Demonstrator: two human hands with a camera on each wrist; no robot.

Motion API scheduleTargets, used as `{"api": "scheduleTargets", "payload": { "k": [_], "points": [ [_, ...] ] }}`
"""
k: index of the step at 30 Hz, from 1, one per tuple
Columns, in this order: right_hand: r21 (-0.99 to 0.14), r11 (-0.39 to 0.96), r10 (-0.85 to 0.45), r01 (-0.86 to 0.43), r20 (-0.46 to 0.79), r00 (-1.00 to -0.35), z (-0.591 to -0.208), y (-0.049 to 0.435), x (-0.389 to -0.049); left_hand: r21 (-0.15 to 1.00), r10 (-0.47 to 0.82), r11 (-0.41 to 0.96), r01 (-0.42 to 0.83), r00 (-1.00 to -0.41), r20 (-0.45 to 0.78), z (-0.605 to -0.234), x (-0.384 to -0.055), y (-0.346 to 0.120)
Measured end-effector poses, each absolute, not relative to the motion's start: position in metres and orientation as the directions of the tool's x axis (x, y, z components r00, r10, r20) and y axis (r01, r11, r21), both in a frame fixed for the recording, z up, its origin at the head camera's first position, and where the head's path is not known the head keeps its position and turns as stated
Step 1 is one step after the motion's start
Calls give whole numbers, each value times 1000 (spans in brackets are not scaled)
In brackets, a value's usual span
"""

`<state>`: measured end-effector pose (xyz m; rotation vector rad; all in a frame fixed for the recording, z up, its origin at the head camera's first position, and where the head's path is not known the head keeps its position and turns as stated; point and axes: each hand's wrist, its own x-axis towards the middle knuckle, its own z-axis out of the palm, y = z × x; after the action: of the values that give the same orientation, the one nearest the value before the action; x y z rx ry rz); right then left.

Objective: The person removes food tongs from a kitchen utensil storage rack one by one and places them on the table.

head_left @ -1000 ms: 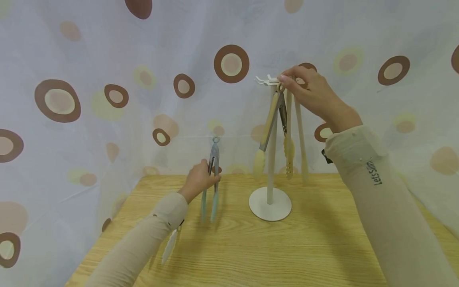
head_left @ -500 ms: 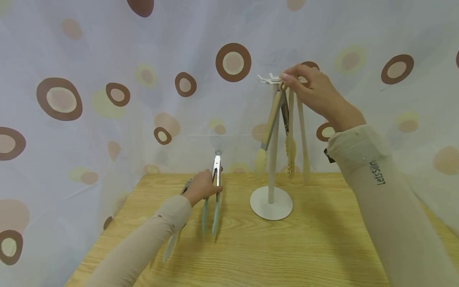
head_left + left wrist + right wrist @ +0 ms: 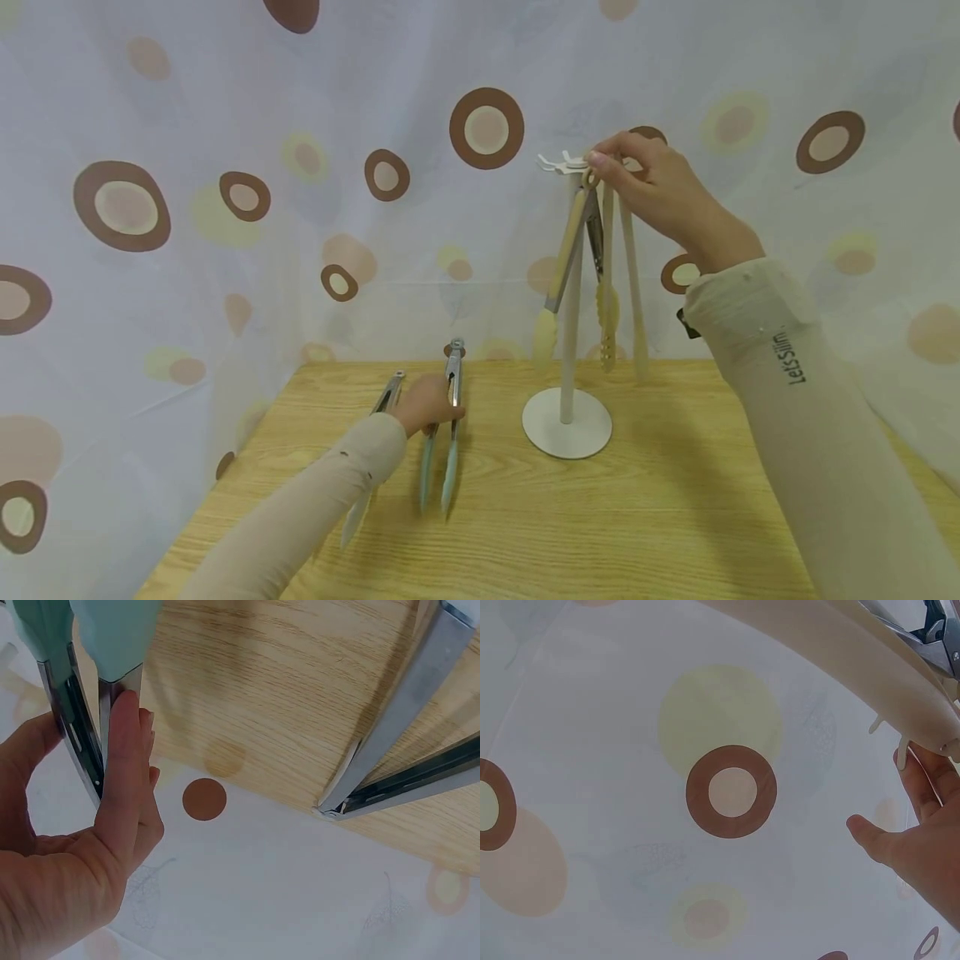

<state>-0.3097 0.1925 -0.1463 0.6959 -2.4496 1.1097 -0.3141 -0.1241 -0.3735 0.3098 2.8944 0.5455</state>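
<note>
The left sleeve (image 3: 300, 504) is showing pale beige, bulging into a rounded cuff (image 3: 378, 446) with small dark specks (image 3: 343, 452). The matching right sleeve (image 3: 832, 467) is carrying dark "LetsSlim" lettering (image 3: 787, 358) lengthwise, and a small black piece (image 3: 687, 323) is protruding beside its wrinkled cuff (image 3: 750, 304).

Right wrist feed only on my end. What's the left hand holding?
Observer: The left hand grips the mint-tipped tongs, seen in the head and left wrist views.
Operator: Other tongs near it?
Observer: Yes. White-tipped tongs are on the table, just left of that pair; the sleeve partly hides them in the head view.
Operator: And what's below the right hand?
Observer: Head view: below the right hand, yellow-tipped tongs hang at the white stand. Whether a hook or the fingers bear them, I can't tell.
</note>
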Motion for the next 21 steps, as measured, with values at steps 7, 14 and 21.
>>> {"api": "scheduleTargets", "payload": {
  "k": [7, 14, 21],
  "points": [
    [-600, 556, -289, -576, 509, -810, -147, 192, -310, 368, 209, 921, 129, -960, -187, -381, -319, -124],
    [-599, 563, -288, -569, 503, -815, -147, 192, -310, 285, 207, 948, 144, -957, -205, -387, -321, -121],
    [-605, 565, -288, -561, 493, -821, -146, 192, -310, 280, 204, 949, 143, -958, -203, -391, -321, -117]
  ]
}}
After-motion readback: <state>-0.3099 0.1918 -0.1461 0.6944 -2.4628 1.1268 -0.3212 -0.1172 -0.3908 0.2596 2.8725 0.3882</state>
